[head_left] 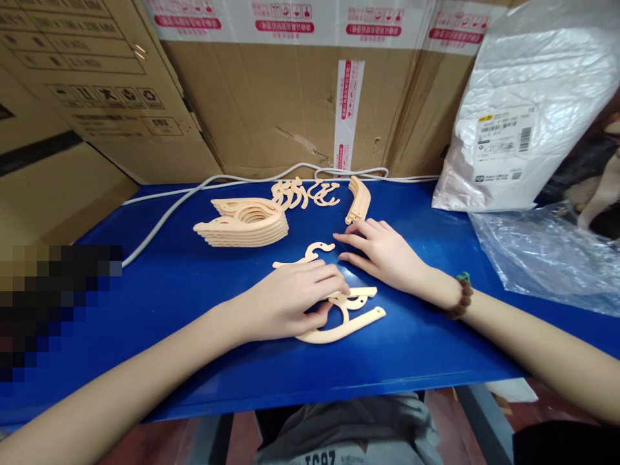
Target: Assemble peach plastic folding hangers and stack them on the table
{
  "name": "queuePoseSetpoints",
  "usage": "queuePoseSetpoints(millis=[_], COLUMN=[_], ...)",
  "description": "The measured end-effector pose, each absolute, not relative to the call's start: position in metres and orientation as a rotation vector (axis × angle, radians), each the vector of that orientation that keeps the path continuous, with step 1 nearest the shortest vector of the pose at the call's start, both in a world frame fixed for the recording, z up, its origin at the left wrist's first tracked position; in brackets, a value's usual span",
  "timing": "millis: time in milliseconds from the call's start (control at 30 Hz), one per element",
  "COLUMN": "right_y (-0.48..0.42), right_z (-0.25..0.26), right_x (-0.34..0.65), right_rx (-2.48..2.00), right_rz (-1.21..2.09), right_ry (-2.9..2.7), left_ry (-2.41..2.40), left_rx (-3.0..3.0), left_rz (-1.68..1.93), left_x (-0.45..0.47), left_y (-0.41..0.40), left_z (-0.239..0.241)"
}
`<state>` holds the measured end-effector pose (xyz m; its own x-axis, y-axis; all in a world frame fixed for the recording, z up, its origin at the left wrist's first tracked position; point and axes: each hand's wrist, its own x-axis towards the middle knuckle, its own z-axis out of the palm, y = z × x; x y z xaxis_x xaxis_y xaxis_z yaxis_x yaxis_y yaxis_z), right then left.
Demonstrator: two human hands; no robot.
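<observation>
Two bare hands work low on the blue table top (194, 290). The left hand (295, 300) lies curled over the loose hanger pieces (345, 326) near the front edge, fingers folded down on them and the thumb tucked against the curved arm, so it seems to pinch them. The right hand (385, 255), with a bead bracelet (462, 297) on its wrist, rests flat with fingers slightly spread. It grips nothing, and its tips sit just beside a swan-necked hook piece (317, 248) and near a stack of curved strips (359, 199).

The thin plastic looks springy. If the left hand presses unevenly, a piece could likely flip or skate toward the table edge. A careless reach might also topple the stack of hanger frames (245, 226) or scatter the small hooks (303, 192) behind it.

The left palm hides how many pieces lie beneath it and whether they are joined. A blurred patch covers the table's left end. The label on the plastic bag (523, 110) is too small to read, and the cardboard boxes (271, 110) are cut off at the top. The white cable (169, 210) runs out of sight.
</observation>
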<state>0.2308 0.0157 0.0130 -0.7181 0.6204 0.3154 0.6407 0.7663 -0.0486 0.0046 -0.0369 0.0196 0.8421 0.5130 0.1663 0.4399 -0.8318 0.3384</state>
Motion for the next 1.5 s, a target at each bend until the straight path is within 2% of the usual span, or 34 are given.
queuePoseSetpoints(millis=[433, 733, 867, 933, 1167, 1367, 1500], right_y=[0.021, 0.025, 0.025, 0.024, 0.006, -0.008, -0.006], right_z=[0.019, 0.071, 0.068, 0.059, 0.032, 0.044, 0.047], right_x=[0.218, 0.248, 0.249, 0.247, 0.241, 0.244, 0.247], right_rx=[-0.964, -1.011, -1.065, -1.090, -1.140, -1.103, -1.145], right_rz=[-0.036, 0.395, 0.789, 0.862, 0.343, 0.541, 0.374], right_ry=[-2.561, -1.943, -1.872, -1.934, -2.507, -2.704, -2.680], left_ry=[0.685, 1.207, 1.294, 1.303, 1.302, 1.355, 1.364], left_rx=[2.772, 2.788, 2.796, 2.789, 2.755, 2.767, 2.766], left_rz=[0.483, 0.471, 0.367, 0.335, 0.410, 0.487, 0.466], left_x=[0.015, -0.001, -0.002, -0.001, -0.001, -0.004, -0.002], left_y=[-0.038, -0.004, 0.005, 0.006, 0.002, -0.002, -0.004], left_z=[0.015, 0.022, 0.029, 0.031, 0.024, 0.017, 0.017])
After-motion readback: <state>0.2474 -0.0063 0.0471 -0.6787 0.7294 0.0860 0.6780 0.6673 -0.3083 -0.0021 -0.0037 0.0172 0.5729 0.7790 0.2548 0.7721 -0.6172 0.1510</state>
